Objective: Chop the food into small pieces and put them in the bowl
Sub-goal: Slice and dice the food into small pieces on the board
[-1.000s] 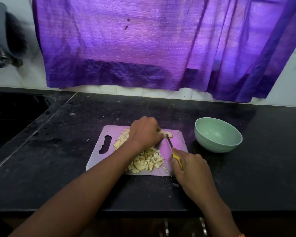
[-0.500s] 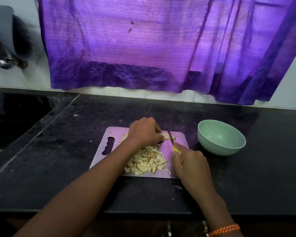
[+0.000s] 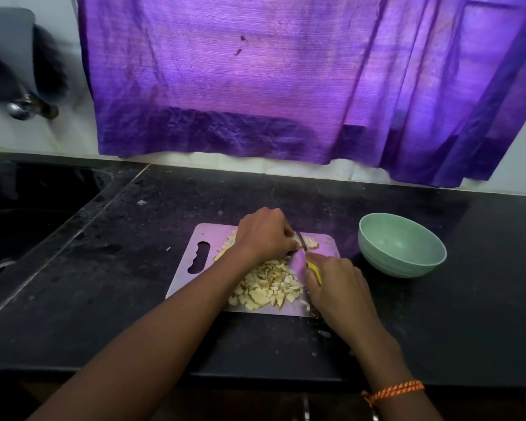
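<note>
Shifted slightly since earlier frame: knife (image 3: 305, 250) and right hand (image 3: 336, 284), closed on yellow handle. Left hand (image 3: 266, 235) clamps uncut food (image 3: 310, 242). Chopped pile (image 3: 268, 285) on cutting board (image 3: 195, 243). Bowl (image 3: 403, 246) empty; transfer pending.

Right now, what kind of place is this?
Likely a home kitchen: a black stone countertop with a sunken dark sink, a pale rectangular cutting board with chopped food, and a purple curtain on a white tiled wall.

A home kitchen: black stone counter (image 3: 286, 196), sink (image 3: 28, 214), tap (image 3: 22, 107).
</note>
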The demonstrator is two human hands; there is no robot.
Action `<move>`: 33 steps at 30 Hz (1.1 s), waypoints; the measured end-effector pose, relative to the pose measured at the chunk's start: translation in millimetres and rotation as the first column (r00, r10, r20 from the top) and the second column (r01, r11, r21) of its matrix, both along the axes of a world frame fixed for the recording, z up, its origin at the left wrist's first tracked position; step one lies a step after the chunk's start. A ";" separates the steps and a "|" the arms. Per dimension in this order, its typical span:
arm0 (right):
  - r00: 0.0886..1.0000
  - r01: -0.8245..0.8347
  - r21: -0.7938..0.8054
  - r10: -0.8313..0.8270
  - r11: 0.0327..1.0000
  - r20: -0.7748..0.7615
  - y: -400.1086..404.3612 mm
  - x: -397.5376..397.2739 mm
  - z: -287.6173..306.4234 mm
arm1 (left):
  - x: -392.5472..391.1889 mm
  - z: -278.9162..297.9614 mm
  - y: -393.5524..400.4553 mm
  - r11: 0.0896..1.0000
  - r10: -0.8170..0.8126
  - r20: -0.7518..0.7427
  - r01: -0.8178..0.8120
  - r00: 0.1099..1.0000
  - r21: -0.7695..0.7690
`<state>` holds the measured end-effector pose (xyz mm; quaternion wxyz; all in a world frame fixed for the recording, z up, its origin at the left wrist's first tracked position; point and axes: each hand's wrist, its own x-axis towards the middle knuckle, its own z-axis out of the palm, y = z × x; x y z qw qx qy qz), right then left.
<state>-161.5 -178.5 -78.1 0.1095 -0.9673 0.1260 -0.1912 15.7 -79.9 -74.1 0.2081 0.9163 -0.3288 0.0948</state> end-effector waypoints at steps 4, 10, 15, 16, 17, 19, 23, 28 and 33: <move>1.000 -0.003 0.031 0.003 1.000 -0.001 0.2 -6.9 0.9 | -0.4 -1.4 -1.1 1.000 0.003 0.022 -0.003 1.000 0.003; 1.000 0.013 0.065 -0.011 0.998 -0.016 4.6 -34.1 1.7 | -0.3 -4.0 -2.0 0.999 0.035 0.079 -0.036 0.996 0.010; 0.992 -0.053 0.154 0.035 0.987 0.118 4.8 -42.2 -3.1 | 5.0 0.0 2.9 0.999 -0.031 0.038 0.030 0.999 0.015; 0.990 -0.060 0.168 0.037 0.984 0.140 4.7 -40.4 -3.3 | 6.4 1.2 4.6 0.999 -0.042 0.029 0.041 0.999 0.012; 0.989 -0.057 0.163 0.033 0.985 0.144 4.7 -37.5 -3.4 | 7.9 2.3 6.1 0.999 -0.048 0.025 0.048 0.999 0.013; 0.992 -0.039 0.119 0.024 0.992 0.123 4.5 -28.8 -2.6 | 10.9 3.2 8.5 0.999 -0.050 0.025 0.050 0.998 0.011; 0.999 0.003 0.058 -0.005 0.998 0.045 4.8 -10.1 2.1 | 13.2 3.4 9.7 0.999 -0.037 0.017 0.037 0.999 0.010; 1.000 -0.007 0.030 0.006 1.000 0.011 3.9 -5.4 4.3 | 12.0 2.0 8.7 0.999 -0.044 0.038 0.044 0.998 0.005; 0.998 -0.043 0.001 0.043 0.999 -0.039 3.2 -1.1 11.8 | 10.9 1.6 8.9 0.999 -0.045 0.016 0.045 0.999 -0.001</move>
